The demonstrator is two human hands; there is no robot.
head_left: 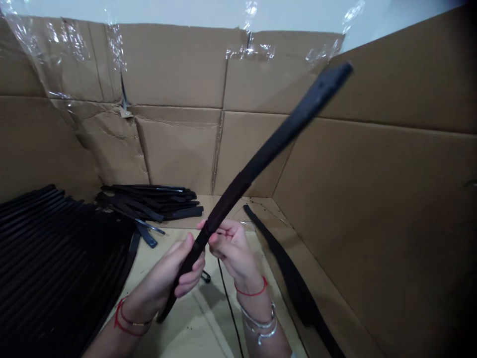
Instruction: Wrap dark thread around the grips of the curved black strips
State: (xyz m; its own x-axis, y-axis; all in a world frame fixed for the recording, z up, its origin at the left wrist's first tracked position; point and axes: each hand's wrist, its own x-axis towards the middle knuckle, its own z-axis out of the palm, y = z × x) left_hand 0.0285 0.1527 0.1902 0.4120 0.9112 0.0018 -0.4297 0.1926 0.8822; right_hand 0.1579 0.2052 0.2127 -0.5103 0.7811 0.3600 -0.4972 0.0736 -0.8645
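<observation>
A long, curved black strip [286,130] slants across the view, its far end raised to the upper right. Fingers of my left hand [179,271] wrap round its lower part. A brownish-black band [229,199], which looks wound on, covers the strip just above my hands. My right hand [233,251] is closed in a pinch beside the strip at the band's lower end. From under it a thin dark cord [228,293] runs down to the bottom edge; its pinched part is hidden. Behind my left fingers, a small black loop-ended piece [205,277] shows in part.
Many similar dark strips [55,263] lie in rows at the left, with a looser pile [156,201] at the back. Another curved black strip [288,268] lies at the right. Tall taped cardboard walls [175,69] enclose the back and sides of the pale work surface [179,328].
</observation>
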